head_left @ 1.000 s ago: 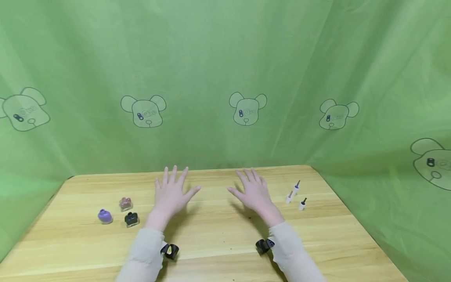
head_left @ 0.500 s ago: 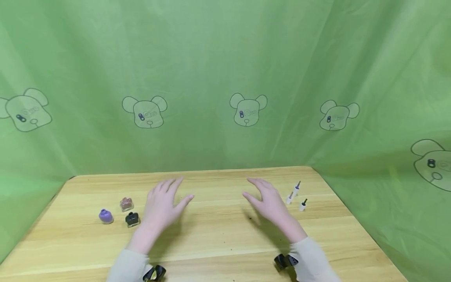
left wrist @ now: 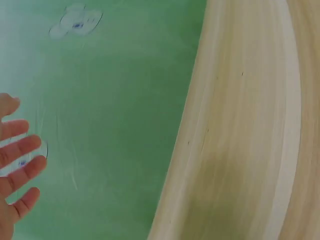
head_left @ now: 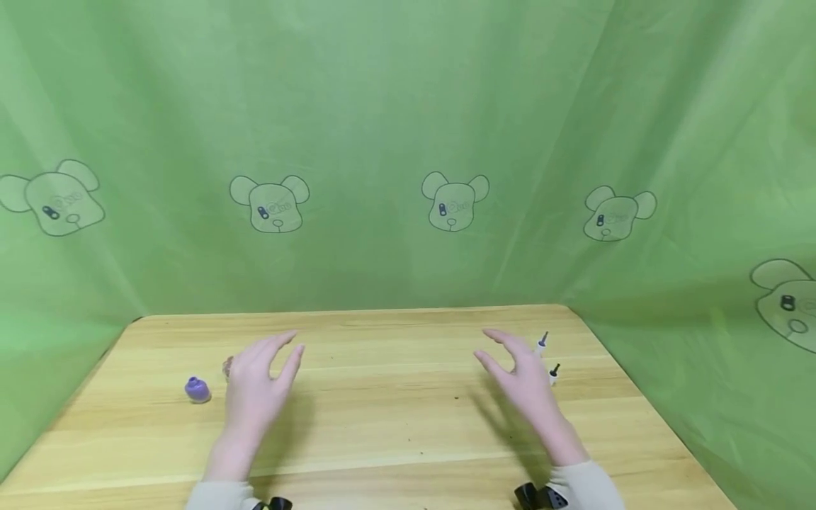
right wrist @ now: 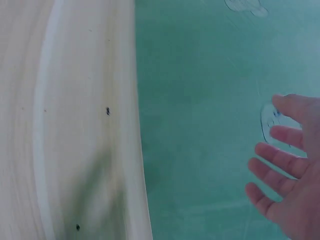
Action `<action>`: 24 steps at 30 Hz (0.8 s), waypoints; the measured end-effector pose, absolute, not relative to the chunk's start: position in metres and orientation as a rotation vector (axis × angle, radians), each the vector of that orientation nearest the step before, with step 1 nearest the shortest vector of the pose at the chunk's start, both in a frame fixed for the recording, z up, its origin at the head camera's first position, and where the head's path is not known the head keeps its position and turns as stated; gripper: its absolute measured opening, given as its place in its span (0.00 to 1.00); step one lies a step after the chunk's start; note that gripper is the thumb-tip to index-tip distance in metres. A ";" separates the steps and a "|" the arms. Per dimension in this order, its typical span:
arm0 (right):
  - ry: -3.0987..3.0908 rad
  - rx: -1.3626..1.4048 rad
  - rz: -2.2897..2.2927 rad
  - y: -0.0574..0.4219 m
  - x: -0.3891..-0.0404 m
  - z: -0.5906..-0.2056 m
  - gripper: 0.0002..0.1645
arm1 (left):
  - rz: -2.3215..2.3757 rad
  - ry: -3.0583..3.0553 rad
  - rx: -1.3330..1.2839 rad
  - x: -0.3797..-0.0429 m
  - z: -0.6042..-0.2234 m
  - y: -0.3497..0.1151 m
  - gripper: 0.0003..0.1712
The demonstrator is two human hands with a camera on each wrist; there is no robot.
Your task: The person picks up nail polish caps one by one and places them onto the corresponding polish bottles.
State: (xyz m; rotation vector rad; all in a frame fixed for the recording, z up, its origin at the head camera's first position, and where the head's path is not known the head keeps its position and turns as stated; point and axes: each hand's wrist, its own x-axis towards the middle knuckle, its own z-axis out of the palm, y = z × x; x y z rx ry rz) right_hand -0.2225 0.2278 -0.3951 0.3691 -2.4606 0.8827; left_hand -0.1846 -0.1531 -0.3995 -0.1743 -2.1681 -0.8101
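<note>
My left hand [head_left: 255,382] hovers over the left part of the table, fingers loosely bent and thumb apart, holding nothing. Just beyond it a pink nail polish bottle [head_left: 227,367] is partly covered, and the black bottle is hidden behind the hand. A purple nail polish bottle [head_left: 197,390] without a cap stands to its left. On the right side, my right hand [head_left: 525,379] is likewise held above the wood with nothing in its spread fingers. Two white nail polish caps show beside it, one with a purple brush [head_left: 541,346], one with a dark brush [head_left: 553,375]; a third is hidden.
The wooden table [head_left: 395,418] has small dark specks near its middle. A green curtain [head_left: 363,262] with bear-head drawings hangs behind and at both sides. Each wrist carries a black camera, such as the right wrist camera [head_left: 538,496].
Both hands have drawn apart, the left one leftward and the right one rightward, and their fingers have gone from spread flat to loosely bent. The left now covers the black bottle.
</note>
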 end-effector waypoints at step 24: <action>-2.125 0.014 1.013 0.296 -0.218 -0.416 0.30 | -1.100 -1.916 0.087 -0.166 -0.436 -0.213 0.16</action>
